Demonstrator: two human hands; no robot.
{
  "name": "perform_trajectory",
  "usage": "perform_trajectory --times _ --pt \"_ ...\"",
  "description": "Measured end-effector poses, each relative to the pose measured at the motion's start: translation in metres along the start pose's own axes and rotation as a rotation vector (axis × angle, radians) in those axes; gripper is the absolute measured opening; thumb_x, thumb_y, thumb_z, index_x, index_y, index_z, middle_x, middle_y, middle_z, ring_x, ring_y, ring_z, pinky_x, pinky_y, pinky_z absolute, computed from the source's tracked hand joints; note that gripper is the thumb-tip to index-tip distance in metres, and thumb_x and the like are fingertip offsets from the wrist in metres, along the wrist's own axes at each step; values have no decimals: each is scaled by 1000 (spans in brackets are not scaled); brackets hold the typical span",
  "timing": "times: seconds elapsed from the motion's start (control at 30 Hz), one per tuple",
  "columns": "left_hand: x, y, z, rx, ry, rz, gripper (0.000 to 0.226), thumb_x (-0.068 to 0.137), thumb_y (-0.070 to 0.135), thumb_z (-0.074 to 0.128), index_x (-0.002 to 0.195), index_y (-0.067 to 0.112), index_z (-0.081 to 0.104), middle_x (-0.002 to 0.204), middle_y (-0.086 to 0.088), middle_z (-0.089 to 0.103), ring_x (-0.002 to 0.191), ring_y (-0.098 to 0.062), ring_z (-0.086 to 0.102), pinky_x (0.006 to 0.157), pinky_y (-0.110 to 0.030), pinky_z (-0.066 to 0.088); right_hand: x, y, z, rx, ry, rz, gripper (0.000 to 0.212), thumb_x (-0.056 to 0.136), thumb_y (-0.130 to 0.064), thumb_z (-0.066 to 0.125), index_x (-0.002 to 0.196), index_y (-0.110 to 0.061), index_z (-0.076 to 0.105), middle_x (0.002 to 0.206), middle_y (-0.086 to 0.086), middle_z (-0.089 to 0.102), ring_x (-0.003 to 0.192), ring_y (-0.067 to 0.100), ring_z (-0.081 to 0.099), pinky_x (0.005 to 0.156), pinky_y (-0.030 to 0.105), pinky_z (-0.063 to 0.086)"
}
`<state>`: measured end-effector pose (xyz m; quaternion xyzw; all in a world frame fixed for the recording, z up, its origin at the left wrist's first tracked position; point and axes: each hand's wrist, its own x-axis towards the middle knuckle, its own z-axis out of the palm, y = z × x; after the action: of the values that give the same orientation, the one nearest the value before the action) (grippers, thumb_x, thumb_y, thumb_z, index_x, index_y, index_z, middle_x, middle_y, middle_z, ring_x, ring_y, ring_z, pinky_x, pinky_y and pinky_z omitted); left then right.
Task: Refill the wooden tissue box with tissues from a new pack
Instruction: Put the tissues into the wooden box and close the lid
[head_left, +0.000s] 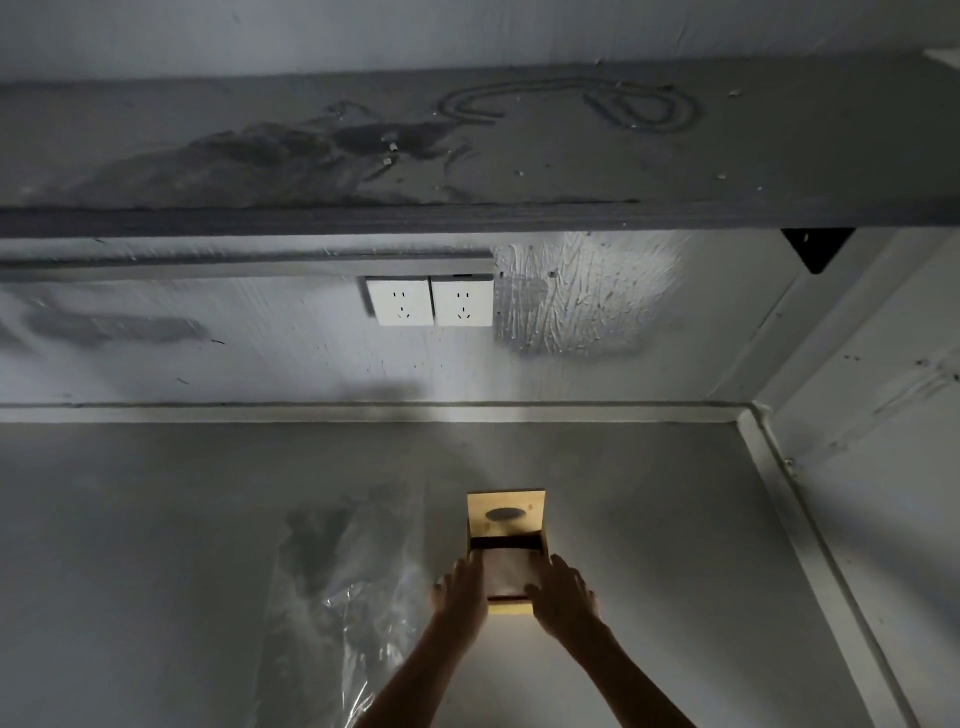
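Note:
A wooden tissue box (511, 608) lies on the grey table top, low in the middle of the head view. Its wooden lid (506, 514), with a dark oval slot, is slid toward the far end, so the near half stands uncovered. Tissues (511, 574) show dimly inside. My left hand (460, 595) is pressed against the box's left side. My right hand (563, 597) grips its right side, fingers reaching over the rim. A clear plastic pack wrapper (343, 587) lies flat to the left of the box.
The table meets a white wall (260, 358) at the back, with two white sockets (430, 301) on it. A dusty grey shelf (467, 150) overhangs above. A second white wall (883, 415) closes the right side.

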<state>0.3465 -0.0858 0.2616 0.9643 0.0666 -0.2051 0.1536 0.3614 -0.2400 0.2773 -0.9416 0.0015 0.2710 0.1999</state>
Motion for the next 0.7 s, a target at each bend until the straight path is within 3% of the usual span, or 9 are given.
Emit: perform_trajectory --times 0.1,0.2,0.27,0.3,0.33,0.4,0.5,0.57,0.7 --pt "-2 -3 -4 -111 46 28 50 100 22 39 147 22 25 145 -5 41 126 -23 49 101 -36 43 2 13 2 161 8 -71 52 100 -40 39 148 -23 30 155 8 31 139 26 35 109 38 35" --pt "-1 -7 -20 -297 229 76 31 101 28 35 129 23 46 126 0 56 108 -17 59 82 -23 46 4 24 -12 541 134 -149 33 98 -32 49 131 -36 46 142 5 50 129 21 49 93 20 45" --pt "3 -9 -38 -538 290 61 32 97 47 32 112 27 50 108 1 61 96 -17 60 72 -14 42 9 25 -32 770 155 -133 34 97 -32 51 132 -32 49 140 4 52 129 22 49 94 24 43" --pt "7 -10 -48 -701 281 50 45 91 60 31 116 27 49 112 0 61 102 -18 60 76 -17 44 13 23 -41 900 119 -106 39 97 -37 49 135 -28 48 142 4 49 129 21 47 97 31 42" --pt "13 -11 -58 -858 237 20 59 88 66 31 126 24 45 125 -3 57 113 -21 56 85 -26 46 17 19 -50 1027 65 -60 45 97 -43 47 139 -26 45 144 4 45 129 21 45 98 37 41" --pt "21 -7 -75 -1106 44 -67 59 96 57 32 144 24 29 152 -6 32 136 -29 36 102 -51 38 27 12 -63 1182 -14 3 51 98 -51 39 142 -27 42 146 4 42 131 25 41 103 43 36" --pt "27 -8 -81 -1311 -250 -170 67 94 62 24 150 24 19 160 -7 12 145 -35 16 106 -65 25 41 5 -67 1282 -65 77 66 89 -69 37 137 -26 50 146 2 46 134 27 40 104 45 32" --pt "26 -8 -77 -1353 -303 -219 76 92 66 27 149 17 23 160 -8 14 145 -33 17 108 -64 23 41 6 -63 1276 -83 122 80 81 -76 43 139 -21 48 146 4 46 133 24 41 104 45 32" --pt "13 -13 -64 -1401 -266 -174 49 78 55 62 121 31 61 145 -1 46 139 -24 33 103 -59 31 16 10 -48 1181 -108 -19 49 97 -50 43 124 -12 60 136 6 55 131 23 44 107 45 34"
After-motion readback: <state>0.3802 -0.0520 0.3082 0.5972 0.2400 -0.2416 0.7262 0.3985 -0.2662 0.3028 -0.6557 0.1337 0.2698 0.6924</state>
